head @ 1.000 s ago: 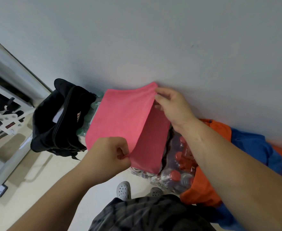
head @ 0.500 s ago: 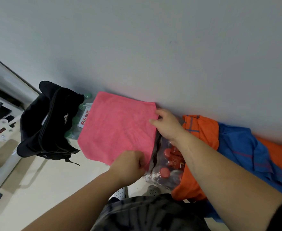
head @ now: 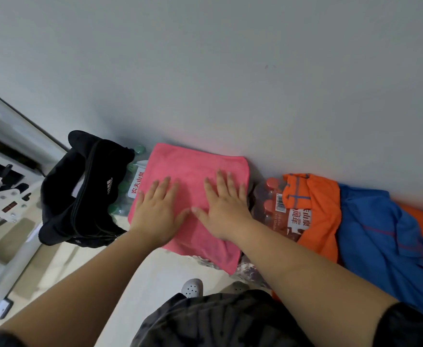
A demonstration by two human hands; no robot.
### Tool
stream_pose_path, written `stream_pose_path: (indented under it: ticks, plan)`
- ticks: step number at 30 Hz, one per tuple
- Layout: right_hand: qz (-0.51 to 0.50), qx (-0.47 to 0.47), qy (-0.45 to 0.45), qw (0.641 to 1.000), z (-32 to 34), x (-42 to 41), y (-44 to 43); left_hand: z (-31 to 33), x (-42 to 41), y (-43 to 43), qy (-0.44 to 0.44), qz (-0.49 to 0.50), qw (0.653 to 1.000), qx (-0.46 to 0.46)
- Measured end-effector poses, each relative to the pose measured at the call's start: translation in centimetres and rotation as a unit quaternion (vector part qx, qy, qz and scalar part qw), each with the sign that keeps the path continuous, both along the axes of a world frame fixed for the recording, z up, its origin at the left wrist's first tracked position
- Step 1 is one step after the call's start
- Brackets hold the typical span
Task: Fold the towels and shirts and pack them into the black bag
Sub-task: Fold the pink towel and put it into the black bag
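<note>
Both flat — left hand (head: 158, 213), right hand (head: 224, 209) spread on fuzzy pink towel (head: 193, 169), folded square.

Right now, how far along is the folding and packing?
Done: the pink towel lies as a flat rectangle on the bottled-water packs. In hand: left hand and right hand press it smooth. Left: packing it into the black bag; the orange shirt and blue shirt lie unfolded.

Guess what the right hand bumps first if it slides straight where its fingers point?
Probably the grey wall. The right hand lies flat on the pink towel, fingers aimed past its far edge at the wall; nothing else shows between, though depth is unclear.
</note>
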State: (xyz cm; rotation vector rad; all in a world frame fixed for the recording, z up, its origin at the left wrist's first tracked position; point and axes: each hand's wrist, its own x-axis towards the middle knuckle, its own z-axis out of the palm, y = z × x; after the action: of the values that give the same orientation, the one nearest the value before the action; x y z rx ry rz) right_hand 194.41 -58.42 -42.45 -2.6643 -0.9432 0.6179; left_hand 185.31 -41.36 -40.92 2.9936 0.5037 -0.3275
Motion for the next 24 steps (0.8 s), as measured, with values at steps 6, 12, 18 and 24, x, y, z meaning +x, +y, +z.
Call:
stream_pose_path:
  ticks: [6, 12, 18, 24]
  plan:
    - [-0.04, -0.053, -0.085, 0.994, -1.9, -1.9, 0.3, -2.2, -2.2, 5.4, 0.053, -0.072, 0.996, 0.002]
    - [-0.048, -0.085, -0.077, 0.992, -1.7, -3.8, -0.1, -3.0, -4.7, 5.7, 0.031, -0.123, 0.992, 0.0]
    - [-0.045, -0.074, -0.056, 0.995, -0.7, -8.5, -1.7, -2.8, -8.4, 7.9, -0.024, -0.2, 0.979, -0.023]
    - [-0.094, -0.018, -0.036, 0.995, 1.1, -10.9, -1.7, -1.2, -7.4, 9.7, -0.12, -0.242, 0.96, -0.073]
